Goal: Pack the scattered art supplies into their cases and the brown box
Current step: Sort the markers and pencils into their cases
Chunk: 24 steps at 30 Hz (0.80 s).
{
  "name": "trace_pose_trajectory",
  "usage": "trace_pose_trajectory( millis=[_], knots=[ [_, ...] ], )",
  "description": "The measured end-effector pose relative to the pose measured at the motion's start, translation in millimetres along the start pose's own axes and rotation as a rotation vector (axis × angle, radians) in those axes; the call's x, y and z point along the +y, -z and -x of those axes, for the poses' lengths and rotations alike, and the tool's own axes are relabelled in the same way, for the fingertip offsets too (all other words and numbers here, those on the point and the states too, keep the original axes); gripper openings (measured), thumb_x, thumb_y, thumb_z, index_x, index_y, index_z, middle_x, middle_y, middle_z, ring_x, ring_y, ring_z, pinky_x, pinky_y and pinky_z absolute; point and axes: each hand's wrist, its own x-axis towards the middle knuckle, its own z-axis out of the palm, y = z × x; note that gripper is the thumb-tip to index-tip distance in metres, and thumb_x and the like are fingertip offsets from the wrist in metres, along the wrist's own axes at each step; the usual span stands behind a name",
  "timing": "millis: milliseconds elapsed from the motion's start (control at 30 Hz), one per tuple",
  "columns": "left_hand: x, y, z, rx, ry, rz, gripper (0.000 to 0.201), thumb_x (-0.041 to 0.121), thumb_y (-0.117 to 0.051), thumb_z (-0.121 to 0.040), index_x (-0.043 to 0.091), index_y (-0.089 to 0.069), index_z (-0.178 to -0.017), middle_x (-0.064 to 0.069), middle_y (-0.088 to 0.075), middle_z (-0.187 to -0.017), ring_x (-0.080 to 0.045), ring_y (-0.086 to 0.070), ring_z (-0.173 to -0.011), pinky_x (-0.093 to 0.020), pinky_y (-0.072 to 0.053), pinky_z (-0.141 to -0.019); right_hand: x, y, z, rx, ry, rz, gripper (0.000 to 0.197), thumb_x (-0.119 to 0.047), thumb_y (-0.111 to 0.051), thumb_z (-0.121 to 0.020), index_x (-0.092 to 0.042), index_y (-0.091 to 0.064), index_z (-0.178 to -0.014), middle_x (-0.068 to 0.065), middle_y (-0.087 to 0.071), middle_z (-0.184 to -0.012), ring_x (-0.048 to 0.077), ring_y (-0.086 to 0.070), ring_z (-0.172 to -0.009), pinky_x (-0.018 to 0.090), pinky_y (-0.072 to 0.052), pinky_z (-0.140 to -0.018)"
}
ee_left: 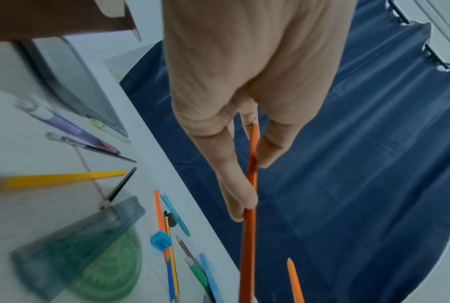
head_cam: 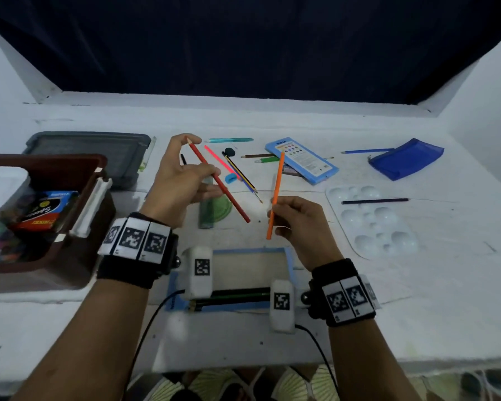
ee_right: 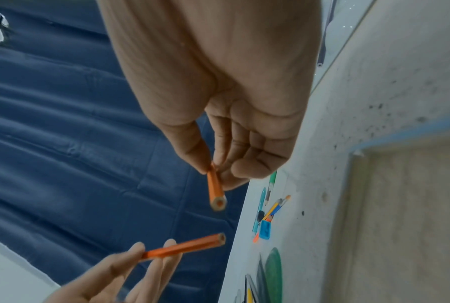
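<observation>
My left hand (head_cam: 209,173) pinches a red pencil (head_cam: 229,195) above the table, its index fingertip on the pencil's far end; the wrist view shows the fingers (ee_left: 239,184) lying along the red pencil (ee_left: 248,246). My right hand (head_cam: 274,211) pinches an orange pencil (head_cam: 276,186) that stands almost upright; the right wrist view looks down its blunt end, the orange pencil (ee_right: 216,190). Below both wrists lies an open blue pencil case (head_cam: 289,264) with dark pencils along its near side. The brown box (head_cam: 78,169) stands at the left, with supplies inside.
Loose pencils, a pen, a blue sharpener (head_cam: 230,178) and a green protractor (head_cam: 222,208) lie mid-table. Farther right lie a blue case lid (head_cam: 301,160), a white palette (head_cam: 370,224) with a dark pencil across it, and a blue pouch (head_cam: 405,157). A grey lid (head_cam: 90,151) lies behind the box.
</observation>
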Motion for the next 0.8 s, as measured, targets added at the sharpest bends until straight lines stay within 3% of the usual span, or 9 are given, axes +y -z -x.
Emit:
trace_pose_trajectory(
  millis=[167,333,433,500,667,800],
  knots=[
    [-22.7,17.8,33.0,-0.03,0.073,0.008,0.013,0.003,-0.055,-0.095,0.016,-0.051,-0.096,-0.02,-0.07,-0.089,-0.033,-0.072,-0.074,-0.032,-0.06,-0.062,9.5,8.9,17.3,0.023,0.025,-0.081,0.013,-0.007,-0.058,-0.095,-0.007,-0.069,-0.099,0.007,-0.07,-0.079,0.014,-0.066,-0.07,0.024,-0.053,-0.061],
    [-45.4,24.0,48.7,-0.189,0.198,-0.105,0.016,0.003,-0.063,-0.091,0.007,-0.048,-0.086,-0.027,-0.071,-0.089,-0.035,-0.073,-0.084,-0.036,-0.061,-0.073,19.6,12.2,25.7,0.049,0.009,-0.093,0.015,-0.005,-0.055,-0.097,-0.007,-0.069,-0.099,0.006,-0.071,-0.076,0.014,-0.067,-0.069,0.026,-0.054,-0.06],
    [-54.0,21.8,55.5,-0.273,0.229,-0.17,0.018,0.002,-0.065,-0.089,0.005,-0.048,-0.085,-0.028,-0.071,-0.087,-0.033,-0.073,-0.083,-0.036,-0.062,-0.073,24.4,15.9,30.9,0.06,0.003,-0.115,0.016,-0.005,-0.054,-0.097,-0.008,-0.07,-0.098,0.006,-0.07,-0.077,0.017,-0.065,-0.072,0.034,-0.055,-0.068],
    [-58.1,20.9,58.4,-0.304,0.205,-0.242,0.017,0.0,-0.067,-0.086,0.002,-0.05,-0.084,-0.028,-0.071,-0.084,-0.033,-0.073,-0.081,-0.035,-0.062,-0.072,26.9,18.9,34.8,0.079,-0.002,-0.128,0.016,-0.004,-0.054,-0.096,-0.008,-0.07,-0.097,0.007,-0.07,-0.078,0.018,-0.064,-0.072,0.036,-0.054,-0.069],
    [-61.7,26.6,56.4,-0.336,0.096,-0.503,0.021,0.004,-0.075,-0.081,-0.005,-0.057,-0.083,-0.02,-0.071,-0.071,-0.03,-0.072,-0.07,-0.039,-0.06,-0.068,29.7,20.3,43.8,0.097,-0.008,-0.108,0.016,-0.004,-0.054,-0.096,-0.007,-0.07,-0.096,0.009,-0.069,-0.078,0.017,-0.063,-0.068,0.029,-0.052,-0.062],
    [-60.0,31.8,51.4,-0.453,0.021,-0.83,0.016,0.018,-0.082,-0.075,0.009,-0.069,-0.077,-0.003,-0.072,-0.066,-0.01,-0.068,-0.064,-0.026,-0.054,-0.065,29.1,17.2,48.3,0.073,-0.008,-0.085,0.016,-0.005,-0.054,-0.096,-0.009,-0.07,-0.097,0.009,-0.069,-0.08,0.015,-0.063,-0.069,0.023,-0.052,-0.06]
  ],
)
